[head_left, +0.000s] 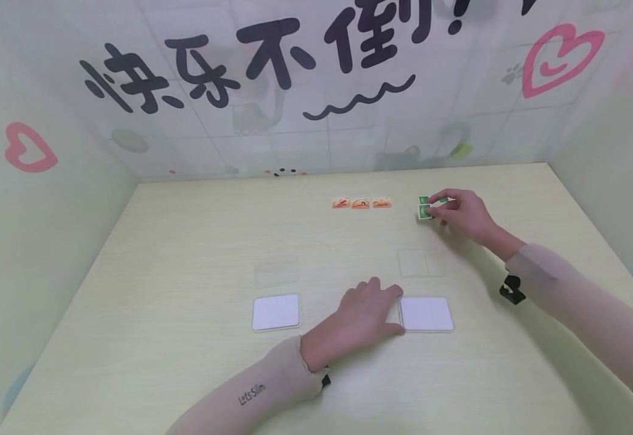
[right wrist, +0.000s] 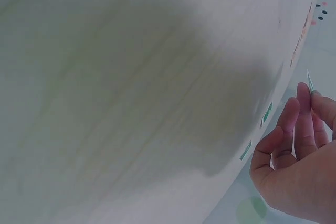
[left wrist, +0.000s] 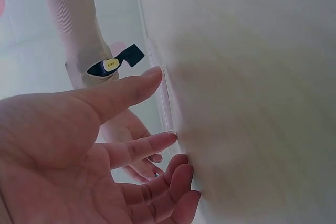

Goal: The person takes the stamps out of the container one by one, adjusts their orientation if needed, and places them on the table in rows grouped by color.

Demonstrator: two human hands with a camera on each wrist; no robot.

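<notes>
Between the thumb and fingers of my right hand [head_left: 465,214] a small green card with a white border [head_left: 424,212] is pinched. The right wrist view shows that held card [right wrist: 310,81] nearly edge-on, raised off the table. Two more green cards [right wrist: 266,114] lie flat beside the hand, partly hidden by it in the head view. My left hand [head_left: 365,311] rests on the table with fingers spread. Its thumb and forefinger touch the left corners of a white rectangle with a clear rim [head_left: 427,314]. The left palm [left wrist: 68,166] holds nothing.
Three orange picture cards [head_left: 360,203] lie in a row near the back wall. Another white rectangle with a clear rim [head_left: 275,312] lies left of the left hand. Faint transparent rectangles [head_left: 277,270] are behind the white ones. Printed walls [head_left: 327,139] enclose the table's back and sides.
</notes>
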